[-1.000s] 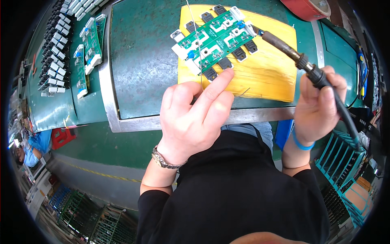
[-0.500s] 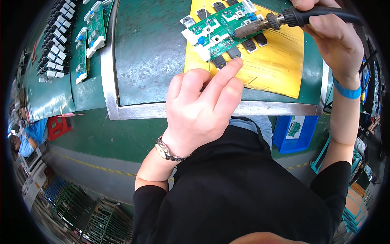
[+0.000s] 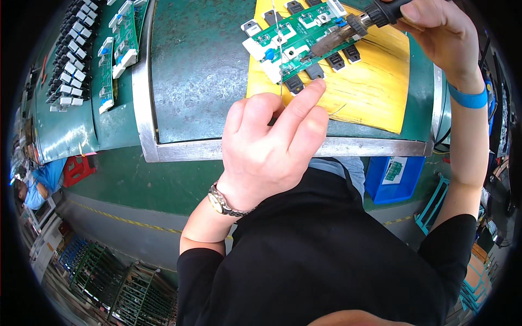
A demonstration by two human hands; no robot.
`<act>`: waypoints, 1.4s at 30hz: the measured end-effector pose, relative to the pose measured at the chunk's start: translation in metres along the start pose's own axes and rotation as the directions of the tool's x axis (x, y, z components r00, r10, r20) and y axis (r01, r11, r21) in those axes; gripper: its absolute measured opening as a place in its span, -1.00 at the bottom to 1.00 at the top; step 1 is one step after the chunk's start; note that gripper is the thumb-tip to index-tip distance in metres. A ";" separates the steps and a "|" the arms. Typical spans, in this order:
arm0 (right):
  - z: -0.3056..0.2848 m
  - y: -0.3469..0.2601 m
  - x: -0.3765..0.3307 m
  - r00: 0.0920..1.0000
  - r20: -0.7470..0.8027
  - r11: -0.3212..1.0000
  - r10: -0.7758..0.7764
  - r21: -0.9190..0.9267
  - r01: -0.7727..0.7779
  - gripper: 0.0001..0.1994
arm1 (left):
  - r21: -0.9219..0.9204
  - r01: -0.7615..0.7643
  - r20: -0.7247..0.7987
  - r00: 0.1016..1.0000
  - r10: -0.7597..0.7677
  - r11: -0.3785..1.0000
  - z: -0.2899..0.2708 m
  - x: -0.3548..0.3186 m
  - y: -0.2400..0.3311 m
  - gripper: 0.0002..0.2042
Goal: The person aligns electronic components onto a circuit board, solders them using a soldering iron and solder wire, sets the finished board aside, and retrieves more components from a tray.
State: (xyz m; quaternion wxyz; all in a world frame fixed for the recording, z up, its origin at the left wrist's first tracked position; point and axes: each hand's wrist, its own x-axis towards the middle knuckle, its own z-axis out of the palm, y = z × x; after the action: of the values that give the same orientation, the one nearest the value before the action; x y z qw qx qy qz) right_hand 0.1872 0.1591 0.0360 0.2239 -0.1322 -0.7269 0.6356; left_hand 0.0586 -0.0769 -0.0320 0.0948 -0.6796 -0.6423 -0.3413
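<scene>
A green circuit board [image 3: 298,39] with white blocks, blue parts and several black transistors [image 3: 315,71] along its edges lies on a yellow sheet [image 3: 375,89]. My right hand [image 3: 443,41] is closed round the black handle of a soldering iron [image 3: 348,32], whose tip reaches the board's near half. Thin solder wire [image 3: 280,57] runs across the board into my left hand [image 3: 272,138]. That hand is closed on the wire, its index finger stretched to the end of one transistor. The fingers gripping the wire are partly hidden, and I cannot tell whether the iron's tip touches the board.
The green bench top [image 3: 201,70] has a metal rim [image 3: 190,150] along its near edge. Further boards [image 3: 126,41] and rows of black-and-white parts [image 3: 73,70] lie at left. Below the bench at right sits a blue bin [image 3: 411,182]. Another person [image 3: 41,182] is far left, by a red stool [image 3: 78,169].
The iron's tip has shifted left and nearer to me over the board, and its handle has moved away at a steeper slant. My left hand has hardly moved.
</scene>
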 end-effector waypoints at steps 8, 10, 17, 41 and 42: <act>0.004 -0.001 0.001 0.987 0.077 0.988 -0.143 -0.054 0.147 -0.91 | -0.009 0.007 -0.005 1.000 -0.007 1.000 0.001 0.000 0.000 -0.72; 0.005 -0.003 0.001 0.997 -0.031 0.993 -0.075 -0.098 0.072 -0.89 | -0.008 0.004 0.001 1.000 -0.004 1.000 0.001 0.000 0.000 -0.73; -0.004 -0.016 0.000 0.993 0.064 0.972 0.100 0.206 -0.112 -0.76 | -0.025 -0.010 0.004 1.000 0.010 1.000 -0.001 0.000 -0.002 -0.74; -0.052 -0.035 -0.135 0.856 -0.517 0.959 -0.025 0.230 0.167 -0.70 | 0.150 0.336 -0.089 0.941 -0.326 0.930 -0.061 -0.002 -0.062 -0.72; -0.051 -0.033 -0.139 0.842 -0.539 0.950 -0.013 0.257 0.179 -0.71 | 0.053 0.317 -0.099 0.945 -0.310 0.947 -0.063 0.001 -0.060 -0.70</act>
State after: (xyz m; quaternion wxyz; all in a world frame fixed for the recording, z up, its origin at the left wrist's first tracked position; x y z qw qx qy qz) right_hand 0.3354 0.1317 0.0517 0.4652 -0.2304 -0.5384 0.6637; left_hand -0.0192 -0.1025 -0.0029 0.0912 -0.5492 -0.7486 -0.3600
